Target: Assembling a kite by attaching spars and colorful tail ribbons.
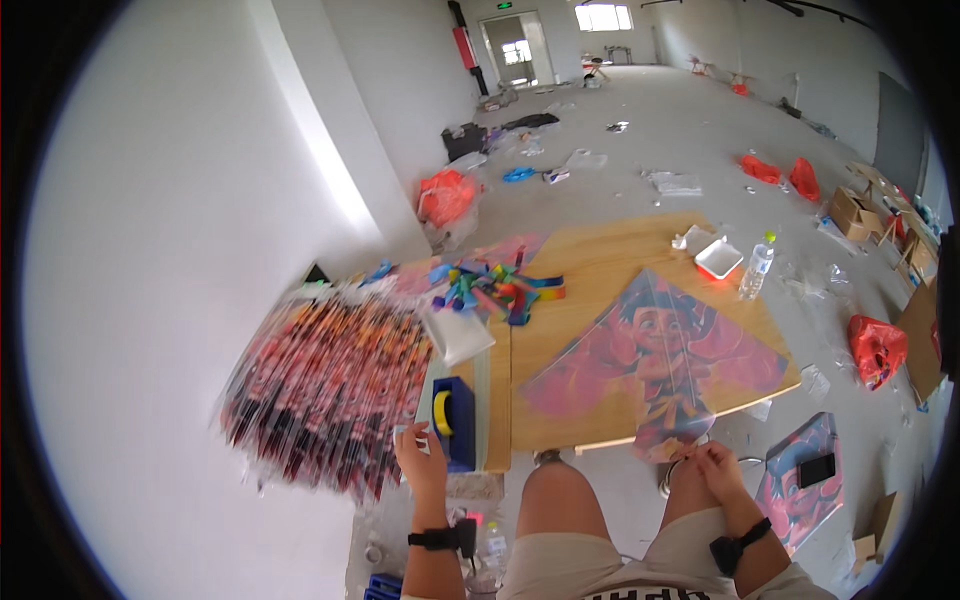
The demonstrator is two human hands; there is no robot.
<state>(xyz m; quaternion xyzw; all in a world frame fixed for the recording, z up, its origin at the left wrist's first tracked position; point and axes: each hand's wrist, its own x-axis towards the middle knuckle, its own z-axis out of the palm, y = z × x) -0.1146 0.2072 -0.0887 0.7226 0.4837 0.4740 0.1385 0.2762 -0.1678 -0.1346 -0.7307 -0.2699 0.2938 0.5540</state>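
Pinched by right hand [715,466], fingertips together: bottom tip of thin pink-and-blue triangular kite [655,375], spread at 11 o'clock. Left hand's [422,460] hold cannot be told; blue plastic tape dispenser [462,425] placed at its 1 o'clock.

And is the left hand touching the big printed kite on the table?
No, the left hand is beside the blue tape dispenser, clearly apart from the kite.

Two hands [420,462] [718,470], two black wristbands [432,540] [742,548], one phone [816,470], one blue-and-yellow tape dispenser [459,424] and one tabletop bottle [758,268] show.
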